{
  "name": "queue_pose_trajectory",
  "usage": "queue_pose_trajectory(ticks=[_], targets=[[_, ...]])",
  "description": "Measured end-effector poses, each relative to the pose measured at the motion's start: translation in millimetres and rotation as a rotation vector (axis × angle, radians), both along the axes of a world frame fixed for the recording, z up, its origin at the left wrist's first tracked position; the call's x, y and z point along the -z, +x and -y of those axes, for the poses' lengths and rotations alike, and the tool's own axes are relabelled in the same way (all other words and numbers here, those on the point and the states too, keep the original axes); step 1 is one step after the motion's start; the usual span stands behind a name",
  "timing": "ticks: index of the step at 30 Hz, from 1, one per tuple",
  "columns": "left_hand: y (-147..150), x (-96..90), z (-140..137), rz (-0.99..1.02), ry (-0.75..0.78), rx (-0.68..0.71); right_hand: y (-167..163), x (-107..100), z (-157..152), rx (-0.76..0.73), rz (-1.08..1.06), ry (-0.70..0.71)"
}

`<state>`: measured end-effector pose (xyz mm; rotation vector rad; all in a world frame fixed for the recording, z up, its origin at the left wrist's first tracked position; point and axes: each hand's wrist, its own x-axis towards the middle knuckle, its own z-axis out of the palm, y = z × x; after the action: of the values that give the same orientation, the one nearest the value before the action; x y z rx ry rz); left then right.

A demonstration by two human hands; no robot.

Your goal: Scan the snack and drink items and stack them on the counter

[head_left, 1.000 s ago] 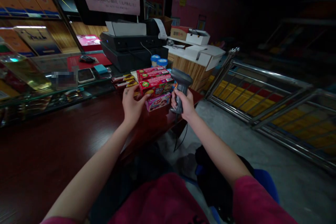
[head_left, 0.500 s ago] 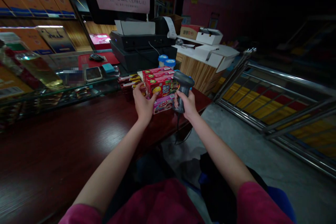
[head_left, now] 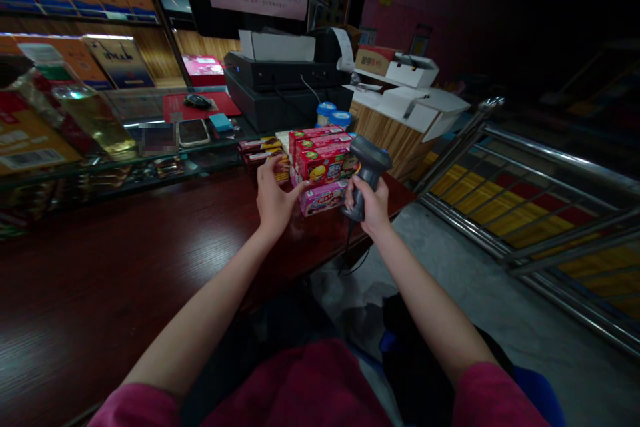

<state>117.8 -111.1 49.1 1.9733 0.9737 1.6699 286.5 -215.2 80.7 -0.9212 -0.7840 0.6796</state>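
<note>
My right hand [head_left: 371,201] is wrapped round the handle of a dark grey barcode scanner [head_left: 369,159], whose cord hangs below the table edge. The scanner's head is in front of the right end of the red snack boxes [head_left: 323,163]. These boxes sit on top of a purple box [head_left: 323,199] on the counter. My left hand [head_left: 277,197] is at the left end of the stack, fingers apart, thumb close to the front of the boxes; whether the thumb touches them I cannot tell. Behind those fingers lie brown and yellow snack packets [head_left: 257,147].
Blue-lidded tubs [head_left: 333,115] stand behind the boxes. A black cash drawer [head_left: 285,101] is at the back. On the glass shelf at left are a phone [head_left: 193,133], a mouse [head_left: 198,101] and a bottle [head_left: 97,117]. A metal railing [head_left: 550,153] runs along the right.
The view has turned a little left, so things appear further right. My left hand has drawn slightly away from the red boxes, its fingers wider apart. The scanner is still in my right hand.
</note>
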Motion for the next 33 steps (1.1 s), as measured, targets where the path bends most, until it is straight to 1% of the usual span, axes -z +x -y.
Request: queue_pose_trajectory(ticks=[3,5,7,9,10,11,13,15,17,19,21,23,24,26,29,33], targets=[[-30.3,6.8,-5.7,-0.061,0.037,0.016,-6.2,-3.7,1.3,0.015,0.030,-0.004],[-65.0,15.0,-9.3,-0.169,0.074,-0.003,-13.3,-7.2,3.5,0.008,0.056,-0.006],[-112.8,25.1,-12.7,-0.334,0.126,-0.033,-26.1,-10.6,6.2,-0.029,0.088,-0.015],[-170.8,33.8,-15.5,-0.478,0.161,-0.085,-46.5,-11.8,7.2,-0.101,0.121,-0.041],[-202.1,36.6,-16.9,-0.517,0.164,-0.132,-59.7,-11.0,6.3,-0.156,0.135,-0.064],[-233.9,38.2,-18.5,-0.530,0.160,-0.193,-74.9,-9.3,4.1,-0.230,0.140,-0.097],[-297.3,38.9,-23.0,-0.493,0.135,-0.355,-110.3,-3.5,-4.3,-0.406,0.124,-0.175],[-358.3,38.5,-30.3,-0.402,0.104,-0.555,-150.3,3.7,-17.8,-0.599,0.090,-0.262],[-415.2,39.7,-39.8,-0.268,0.063,-0.767,-191.0,10.6,-34.9,-0.788,0.066,-0.341],[-465.9,42.9,-50.6,-0.132,0.001,-0.949,-228.7,16.5,-54.0,-0.953,0.060,-0.395],[-507.8,46.8,-61.7,-0.035,-0.083,-1.067,-261.4,22.0,-73.2,-1.053,0.049,-0.412],[-539.2,49.6,-73.3,0.014,-0.169,-1.111,-288.2,27.6,-90.6,-1.101,0.027,-0.417],[-551.0,50.3,-79.4,0.027,-0.208,-1.099,-299.2,30.5,-98.0,-1.115,0.017,-0.421],[-567.4,51.2,-91.8,0.033,-0.271,-1.025,-316.2,36.8,-109.9,-1.131,0.001,-0.426],[-579.2,52.8,-108.9,-0.035,-0.331,-0.910,-329.7,46.2,-119.4,-1.137,0.000,-0.424],[-584.5,57.7,-121.9,-0.161,-0.344,-0.735,-332.3,53.8,-121.7,-1.111,-0.013,-0.456]])
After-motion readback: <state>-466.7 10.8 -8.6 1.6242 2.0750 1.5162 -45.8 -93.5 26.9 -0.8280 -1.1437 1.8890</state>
